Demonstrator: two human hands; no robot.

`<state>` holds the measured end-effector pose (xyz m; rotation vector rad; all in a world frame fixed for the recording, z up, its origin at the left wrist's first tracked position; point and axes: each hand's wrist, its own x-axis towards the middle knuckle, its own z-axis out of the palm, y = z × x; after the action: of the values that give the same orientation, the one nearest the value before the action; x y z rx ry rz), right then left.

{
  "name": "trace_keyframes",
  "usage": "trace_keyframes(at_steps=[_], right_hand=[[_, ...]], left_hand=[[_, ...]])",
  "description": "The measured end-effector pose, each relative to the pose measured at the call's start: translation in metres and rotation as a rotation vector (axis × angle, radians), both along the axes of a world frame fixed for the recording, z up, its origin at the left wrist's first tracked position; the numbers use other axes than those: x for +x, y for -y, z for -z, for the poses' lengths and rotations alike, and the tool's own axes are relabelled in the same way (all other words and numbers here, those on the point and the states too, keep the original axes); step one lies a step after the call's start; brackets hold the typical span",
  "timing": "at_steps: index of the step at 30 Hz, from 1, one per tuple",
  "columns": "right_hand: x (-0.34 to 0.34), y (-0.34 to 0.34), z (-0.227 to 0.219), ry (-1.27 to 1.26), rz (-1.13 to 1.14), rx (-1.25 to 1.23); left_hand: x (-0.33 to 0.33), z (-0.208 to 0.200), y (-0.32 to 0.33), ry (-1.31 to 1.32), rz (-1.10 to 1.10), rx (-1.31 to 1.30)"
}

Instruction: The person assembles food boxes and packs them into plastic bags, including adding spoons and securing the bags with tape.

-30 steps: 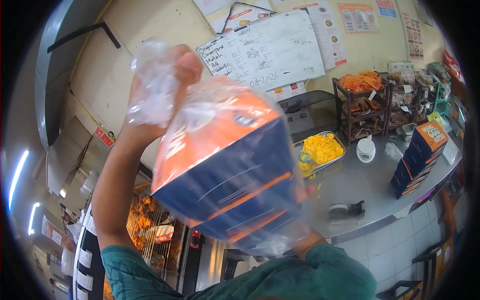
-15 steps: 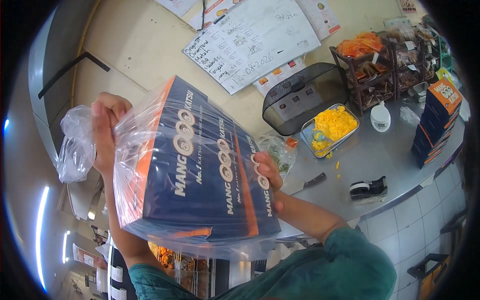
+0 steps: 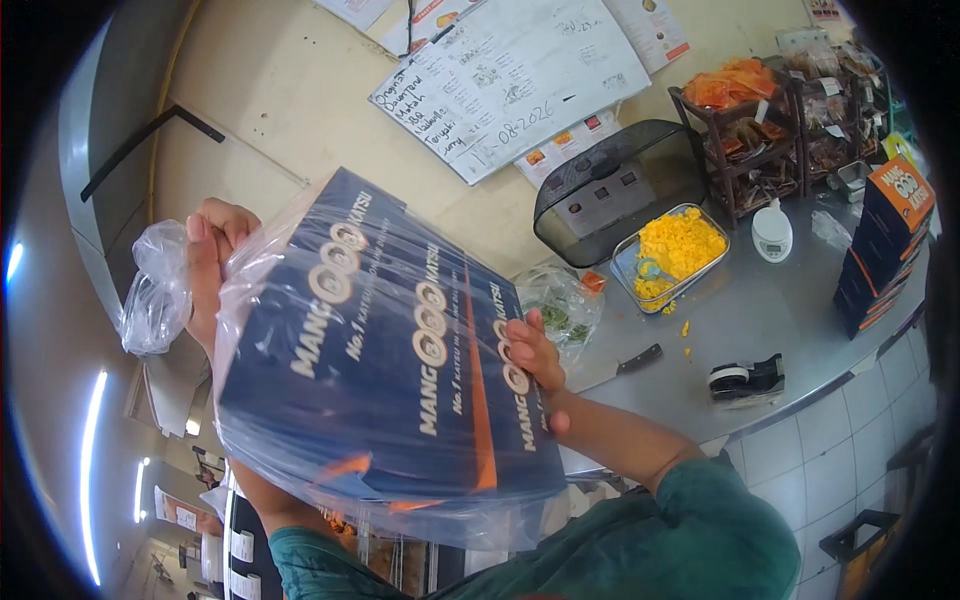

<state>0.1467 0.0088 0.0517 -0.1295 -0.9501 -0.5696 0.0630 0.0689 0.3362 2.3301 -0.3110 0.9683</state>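
A clear plastic bag [image 3: 158, 295] encloses a stack of dark blue cardboard boxes [image 3: 375, 345] with white lettering and orange stripes. I hold it up, tilted, in front of me. On the left, my left hand [image 3: 212, 262] is closed round the gathered neck of the bag, whose loose end bunches out beyond the fist. Against the right side of the stack, my right hand [image 3: 536, 362] grips the bagged boxes with bent fingers. The bag's far side and the boxes' undersides are hidden.
On the steel counter [image 3: 640, 425] stand a tray of yellow food [image 3: 680, 250], a knife [image 3: 640, 358], a tape dispenser [image 3: 745, 380], a white scale [image 3: 771, 232] and stacked boxes [image 3: 885, 245]. Brown racks of packets [image 3: 740, 140] stand behind. A whiteboard [image 3: 510, 85] hangs on the wall.
The bagged boxes have turned and tipped, so their orange left side no longer shows and the blue printed faces come more into view. Both hands keep their hold. The view has shifted slightly.
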Motion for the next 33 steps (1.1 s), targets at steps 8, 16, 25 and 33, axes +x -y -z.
trace_keyframes(at_steps=[8, 16, 25, 33], right_hand=[[-0.029, 0.003, 0.001, -0.140, 0.059, 0.065], [-0.043, -0.013, 0.023, -0.018, -0.068, -0.050], [-0.038, -0.001, 0.029, 0.002, -0.275, -0.258], [-0.001, 0.070, 0.058, -0.313, -1.326, -1.213]], left_hand=[[-0.046, -0.006, 0.025, -0.160, -0.424, 0.380], [-0.005, 0.003, 0.041, -0.504, -0.180, 0.440], [0.016, 0.035, 0.028, -0.438, -0.174, 0.557], [0.026, 0.067, 0.003, -0.141, 0.051, 0.371]])
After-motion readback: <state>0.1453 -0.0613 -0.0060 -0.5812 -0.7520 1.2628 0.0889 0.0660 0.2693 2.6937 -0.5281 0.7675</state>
